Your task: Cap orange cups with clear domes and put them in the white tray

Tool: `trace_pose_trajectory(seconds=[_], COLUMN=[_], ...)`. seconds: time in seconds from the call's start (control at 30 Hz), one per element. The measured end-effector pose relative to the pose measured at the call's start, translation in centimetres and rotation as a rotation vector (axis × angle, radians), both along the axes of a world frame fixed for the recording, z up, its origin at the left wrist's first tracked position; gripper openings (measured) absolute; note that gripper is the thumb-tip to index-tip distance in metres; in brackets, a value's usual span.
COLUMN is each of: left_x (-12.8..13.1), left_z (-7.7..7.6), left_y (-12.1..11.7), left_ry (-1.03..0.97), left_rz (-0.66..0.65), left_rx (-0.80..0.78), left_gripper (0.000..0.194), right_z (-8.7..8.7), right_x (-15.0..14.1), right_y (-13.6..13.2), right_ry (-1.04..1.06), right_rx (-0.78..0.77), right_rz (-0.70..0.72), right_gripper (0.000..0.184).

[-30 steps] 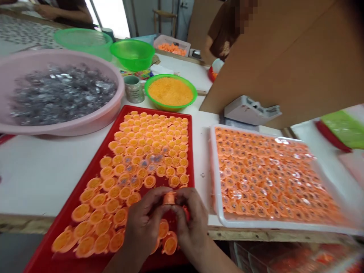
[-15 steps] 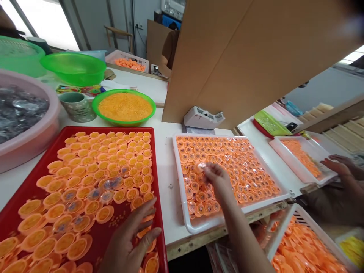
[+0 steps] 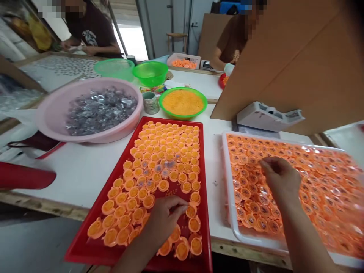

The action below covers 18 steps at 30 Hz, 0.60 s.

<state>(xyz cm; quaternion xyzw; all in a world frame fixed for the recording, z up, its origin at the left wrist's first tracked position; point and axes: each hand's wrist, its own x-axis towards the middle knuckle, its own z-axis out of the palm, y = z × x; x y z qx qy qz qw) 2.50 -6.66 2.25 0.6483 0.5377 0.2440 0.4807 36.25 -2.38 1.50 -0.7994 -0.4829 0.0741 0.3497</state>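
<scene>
My left hand (image 3: 169, 216) reaches over the red tray (image 3: 76, 248), thumb and fingertips pinched at the edge of a small orange cup (image 3: 190, 211) with yellow-orange filling. Rows of similar open cups (image 3: 132, 204) fill most of this tray, and a few clear discs (image 3: 167, 165) lie on some of them. Above the white tray (image 3: 234, 227), my right hand (image 3: 281, 178) is closed in a pinch at an orange cup (image 3: 254, 162), partly hidden by the fingers. Cups with clear, printed tops (image 3: 263, 200) are packed around it.
A pink basin (image 3: 47, 110) of clear discs stands left, near a mug (image 3: 151, 103) and a green bowl (image 3: 163, 100) of yellow-orange bits. Behind the white tray are a white tape dispenser (image 3: 267, 116) and cardboard partition (image 3: 284, 76). Two people (image 3: 96, 32) sit across the tables.
The view has swung left. My left hand, open before, now pinches at a cup in the red tray. My right hand has lowered the shiny-topped piece it held among the cups of the white tray.
</scene>
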Motion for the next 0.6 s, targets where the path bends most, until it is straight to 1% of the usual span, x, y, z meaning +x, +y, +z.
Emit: trace_pose_trajectory(seconds=[0.07,0.1,0.13,0.17,0.2,0.23,0.27,0.33,0.4,0.47,0.6], left_x=[-1.2,-1.7,-2.2,-2.6,-2.9,-3.2,-3.4,-3.7,-3.9,-3.9,-3.8], left_z=[-0.5,-0.7,-0.9,-1.1,-1.2,-1.2,-1.2,-1.2,-1.3,-1.6,-2.1], left_y=[0.4,0.7,1.1,1.5,1.8,2.1,2.4,2.7,2.8,2.9,3.1], left_ry=[0.177,0.264,0.336,0.391,0.426,0.450,0.478,0.525,0.556,0.574,0.596], left_rz=[0.016,0.019,0.019,0.023,0.031,0.042,0.047,0.046,0.040,0.039,0.063], left_rx=[0.089,0.145,0.194,0.230,0.254,0.270,0.288,0.316,0.331,0.340,0.349], left_gripper=[0.019,0.019,0.020,0.020,0.021,0.021,0.021,0.020,0.021,0.021,0.019], right_z=[0.2,0.2,0.3,0.3,0.3,0.3,0.3,0.1,-0.3,-0.8,-1.7], right_x=[-5.2,-8.1,-11.0,-13.7,-16.0,-18.0,-19.5,-21.3,-22.1,-22.3,-22.2], right_y=[0.0,0.2,0.5,0.9,1.5,2.1,2.7,4.0,4.9,5.3,5.4], right_ry=[0.055,0.072,0.062,0.030,-0.013,-0.058,-0.095,-0.140,-0.151,-0.148,-0.090], right_rx=[0.008,0.002,0.005,-0.015,-0.028,-0.048,-0.067,-0.093,-0.101,-0.105,-0.108], right_rz=[0.293,0.467,0.699,0.861,0.932,0.969,0.964,0.947,0.968,0.980,0.986], right_gripper=[0.018,0.012,0.015,0.020,0.025,0.029,0.031,0.032,0.028,0.022,0.019])
